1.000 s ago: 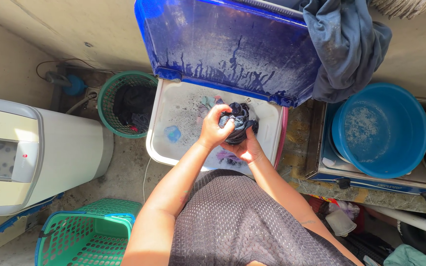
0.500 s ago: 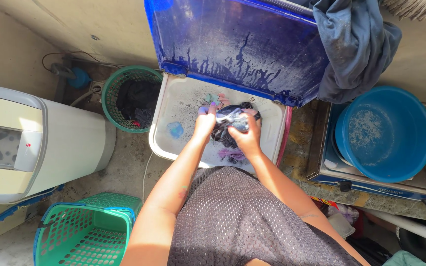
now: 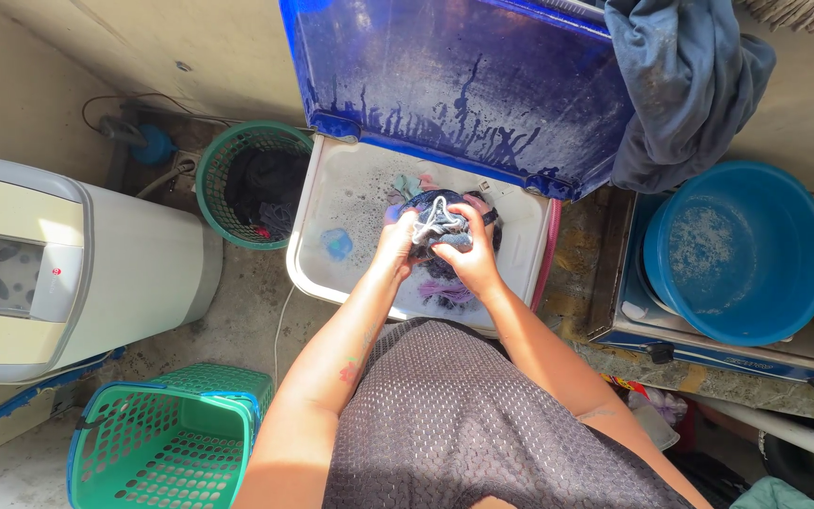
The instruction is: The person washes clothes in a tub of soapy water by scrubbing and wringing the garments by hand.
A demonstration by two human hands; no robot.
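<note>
- Sunlit concrete floor between pale walls, crowded with laundry gear, seen from above.
- Left hand and right hand both closed tight on a dark wet garment, pressed together from either side, just above the suds.
- Garment bunched in a wad over the white wash tub, at the middle of it, with more soaked cloth in purple and teal lying in the soapy water beneath.
- Blue tub lid standing open at the far side, streaked with drips.
- Grey-blue cloth draped over the lid's right corner.
- Round green basket of dark clothes just left of the tub.
- Blue basin on a ledge to the right.
- White spin dryer far left, well apart from the hands.
- Green rectangular laundry basket near left, on the floor.
</note>
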